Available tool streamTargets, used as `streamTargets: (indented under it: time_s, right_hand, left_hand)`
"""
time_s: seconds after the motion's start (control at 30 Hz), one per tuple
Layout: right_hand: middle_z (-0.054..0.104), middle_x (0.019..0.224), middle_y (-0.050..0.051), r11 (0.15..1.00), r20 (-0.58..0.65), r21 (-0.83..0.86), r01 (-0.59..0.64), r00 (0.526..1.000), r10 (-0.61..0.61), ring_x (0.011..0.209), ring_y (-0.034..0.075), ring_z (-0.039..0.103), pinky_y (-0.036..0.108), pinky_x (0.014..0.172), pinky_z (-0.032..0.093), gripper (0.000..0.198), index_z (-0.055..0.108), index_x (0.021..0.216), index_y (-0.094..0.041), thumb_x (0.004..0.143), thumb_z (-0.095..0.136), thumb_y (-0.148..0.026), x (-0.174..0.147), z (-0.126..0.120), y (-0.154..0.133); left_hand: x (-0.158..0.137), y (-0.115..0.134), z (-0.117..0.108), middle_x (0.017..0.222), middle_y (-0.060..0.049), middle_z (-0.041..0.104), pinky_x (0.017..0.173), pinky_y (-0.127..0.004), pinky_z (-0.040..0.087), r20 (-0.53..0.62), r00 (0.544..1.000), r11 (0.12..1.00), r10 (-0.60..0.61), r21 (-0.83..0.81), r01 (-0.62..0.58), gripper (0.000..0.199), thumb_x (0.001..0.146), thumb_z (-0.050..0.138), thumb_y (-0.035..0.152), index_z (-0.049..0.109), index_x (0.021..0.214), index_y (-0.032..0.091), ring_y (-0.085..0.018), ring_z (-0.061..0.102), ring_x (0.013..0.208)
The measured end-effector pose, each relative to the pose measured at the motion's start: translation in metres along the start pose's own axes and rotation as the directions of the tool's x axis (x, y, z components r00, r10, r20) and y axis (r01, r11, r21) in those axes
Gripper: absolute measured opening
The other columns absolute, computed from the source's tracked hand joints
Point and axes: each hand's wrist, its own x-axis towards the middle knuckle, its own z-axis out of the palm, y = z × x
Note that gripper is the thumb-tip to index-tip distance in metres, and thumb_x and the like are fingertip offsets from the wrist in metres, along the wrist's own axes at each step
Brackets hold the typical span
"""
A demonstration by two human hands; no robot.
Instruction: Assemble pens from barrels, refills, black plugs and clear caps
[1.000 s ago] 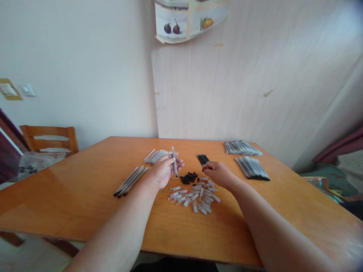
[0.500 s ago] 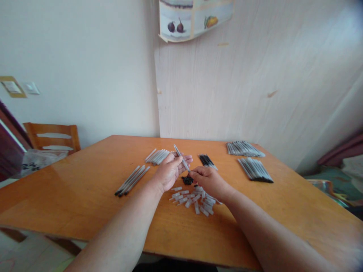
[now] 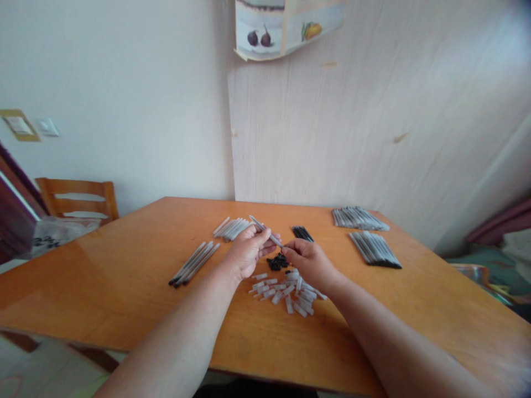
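My left hand (image 3: 249, 249) is closed around a clear pen barrel (image 3: 265, 232), which slants down to the right across its fingers. At the barrel's lower right end, the thumb and fingers of my right hand (image 3: 309, 261) are pinched; a small dark part shows there, too small to name. Just below the hands lies a heap of small black pieces (image 3: 277, 262). Nearer to me is a scattered pile of translucent white pen caps (image 3: 286, 290). Behind my left hand sits a bundle of clear barrels (image 3: 234, 229), partly hidden by it.
Several pens with black ends (image 3: 194, 264) lie left on the wooden table (image 3: 136, 298). Thin dark refills (image 3: 302, 233) lie beyond my right hand. At the right are a row of black-ended pens (image 3: 375, 250) and a larger stack (image 3: 360, 218). A chair (image 3: 78, 193) stands beyond the left edge.
The pen barrel has tipped from steep to a flatter slant. My left thumb has moved over it and its fingers have curled in. My right hand has shifted slightly right and up.
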Motion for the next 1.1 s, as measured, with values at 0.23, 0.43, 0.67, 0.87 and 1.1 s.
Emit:
streamTargets:
  time_s: [0.23, 0.43, 0.67, 0.87, 1.1]
  right_hand:
    - [0.053, 0.062, -0.001, 0.996, -0.030, -0.073, 0.048, 0.998, -0.050, 0.057, 0.011, 0.045, 0.023, 0.054, 0.035, 0.029, 0.060, 0.080, -0.016, 0.086, 0.052, -0.043, 0.001, 0.002, 0.006]
    - [0.054, 0.062, -0.001, 0.991, -0.015, -0.116, 0.061, 0.998, -0.063, 0.058, 0.011, 0.045, 0.023, 0.054, 0.034, 0.028, 0.059, 0.075, -0.016, 0.086, 0.051, -0.040, 0.002, 0.002, 0.007]
    - [0.055, 0.062, 0.000, 0.994, 0.005, -0.108, 0.036, 0.999, -0.036, 0.058, 0.012, 0.048, 0.024, 0.054, 0.035, 0.034, 0.060, 0.076, -0.016, 0.089, 0.046, -0.044, 0.003, 0.003, 0.012]
    - [0.057, 0.067, -0.001, 0.993, -0.086, -0.116, 0.035, 0.995, -0.045, 0.060, 0.012, 0.049, 0.023, 0.054, 0.036, 0.025, 0.058, 0.085, -0.016, 0.079, 0.061, -0.040, 0.003, 0.004, 0.009]
    - [0.058, 0.065, 0.000, 0.989, -0.015, -0.135, 0.053, 0.998, -0.055, 0.059, 0.012, 0.049, 0.024, 0.055, 0.035, 0.024, 0.060, 0.079, -0.017, 0.086, 0.051, -0.038, 0.003, 0.005, 0.012]
  left_hand:
    - [0.003, -0.003, -0.002, 0.088, -0.009, 0.071, 0.076, -0.031, 0.052, -0.031, 0.999, 0.999, 0.013, -0.030, -0.014, 0.022, 0.080, 0.070, 0.029, 0.054, 0.089, 0.015, -0.017, 0.069, 0.080]
    - [0.003, -0.003, -0.002, 0.088, -0.009, 0.071, 0.076, -0.031, 0.052, -0.049, 0.999, 1.000, 0.008, -0.015, -0.009, 0.022, 0.080, 0.069, 0.029, 0.054, 0.087, 0.016, -0.017, 0.069, 0.081]
    - [0.005, -0.007, -0.004, 0.089, -0.009, 0.071, 0.077, -0.031, 0.053, -0.046, 0.999, 1.000, 0.009, 0.000, -0.009, 0.022, 0.081, 0.068, 0.030, 0.053, 0.089, 0.016, -0.017, 0.069, 0.082]
    - [0.004, -0.008, -0.003, 0.087, -0.009, 0.071, 0.074, -0.030, 0.053, -0.065, 0.998, 1.000, -0.008, -0.001, 0.008, 0.024, 0.080, 0.070, 0.031, 0.054, 0.088, 0.016, -0.017, 0.069, 0.079]
    - [0.006, -0.010, -0.005, 0.087, -0.008, 0.071, 0.075, -0.031, 0.053, -0.070, 0.998, 1.000, -0.002, -0.002, 0.002, 0.024, 0.079, 0.070, 0.030, 0.055, 0.089, 0.016, -0.017, 0.069, 0.079]
